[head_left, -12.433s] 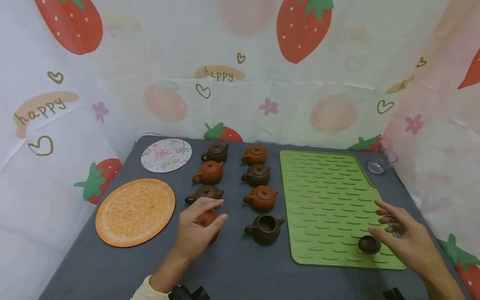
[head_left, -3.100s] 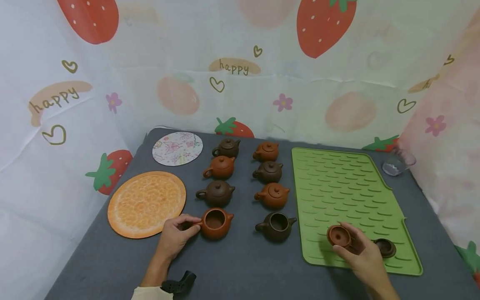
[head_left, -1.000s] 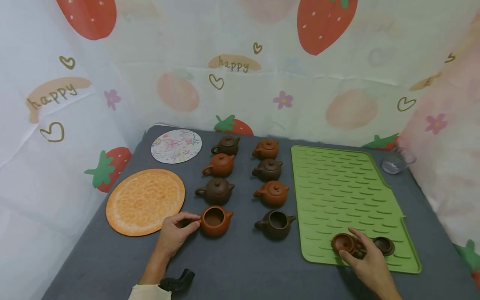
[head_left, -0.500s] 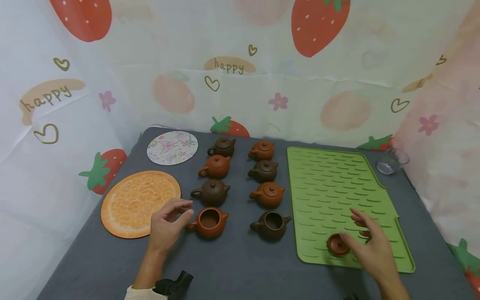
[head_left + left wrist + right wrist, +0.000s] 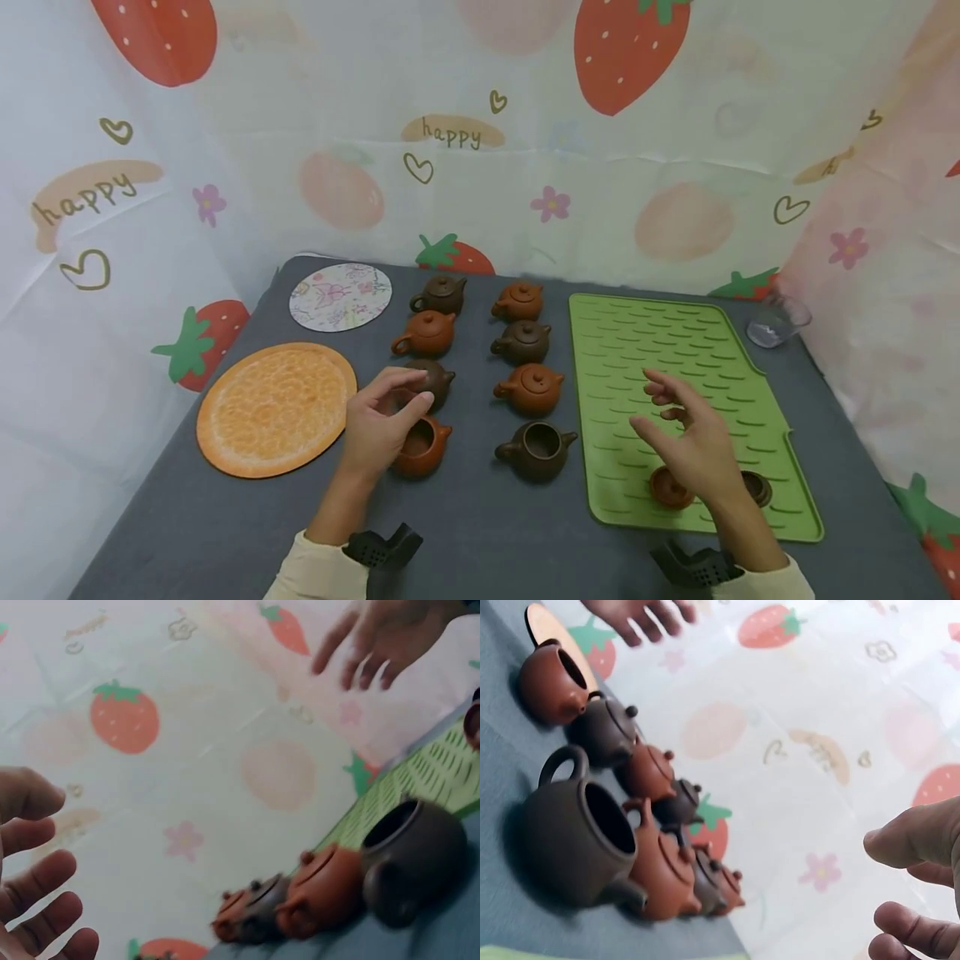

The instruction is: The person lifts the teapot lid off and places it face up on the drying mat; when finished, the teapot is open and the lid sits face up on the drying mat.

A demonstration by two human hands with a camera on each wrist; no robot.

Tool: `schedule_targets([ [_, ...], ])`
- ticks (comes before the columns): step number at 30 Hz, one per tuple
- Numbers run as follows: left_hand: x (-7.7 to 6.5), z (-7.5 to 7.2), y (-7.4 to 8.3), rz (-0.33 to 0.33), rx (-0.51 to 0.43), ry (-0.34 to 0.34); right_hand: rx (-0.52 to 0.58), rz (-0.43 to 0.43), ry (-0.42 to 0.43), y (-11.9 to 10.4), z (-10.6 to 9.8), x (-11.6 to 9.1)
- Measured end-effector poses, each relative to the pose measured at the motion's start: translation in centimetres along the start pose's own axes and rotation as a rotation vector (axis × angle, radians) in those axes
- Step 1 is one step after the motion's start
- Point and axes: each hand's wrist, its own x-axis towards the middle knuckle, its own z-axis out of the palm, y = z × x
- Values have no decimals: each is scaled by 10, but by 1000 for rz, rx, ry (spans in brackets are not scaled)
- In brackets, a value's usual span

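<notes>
My left hand [image 5: 382,421] hovers over the reddish lidless teapot [image 5: 426,450], partly covering it and the dark lidded teapot [image 5: 437,385] behind. Its fingers are loosely bent and hold nothing. To the right stands a dark lidless teapot [image 5: 534,457]. Above the green mat [image 5: 660,333] my right hand [image 5: 693,442] is raised, thumb and fingers spread apart, with nothing in it. A reddish lid [image 5: 670,492] lies upside down on the mat below that hand. Beside it sits a dark lid [image 5: 756,488], partly hidden by the wrist. Both hands appear empty in the wrist views too.
Several lidded teapots, one of them reddish [image 5: 529,390], form two rows behind the lidless ones. An orange round mat [image 5: 277,408] and a patterned round mat [image 5: 341,297] lie at left. At the back right stands a clear glass pitcher [image 5: 776,323].
The reddish lid has gone from its teapot to the green mat, and my right hand has let it go and risen. My left hand has released the teapot's handle and moved up and right.
</notes>
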Motion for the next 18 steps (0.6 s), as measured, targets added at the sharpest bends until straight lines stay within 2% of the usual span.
schedule_targets([
  [6,19,29,-3,-76,-23,1,23,8,-49,-7,10,25],
  [11,32,46,11,-102,-20,3,59,17,-104,-11,17,44],
  [14,38,55,18,-138,-13,26,74,33,-159,-10,21,53],
  [18,44,67,12,-203,-47,35,95,78,-251,-5,31,63],
])
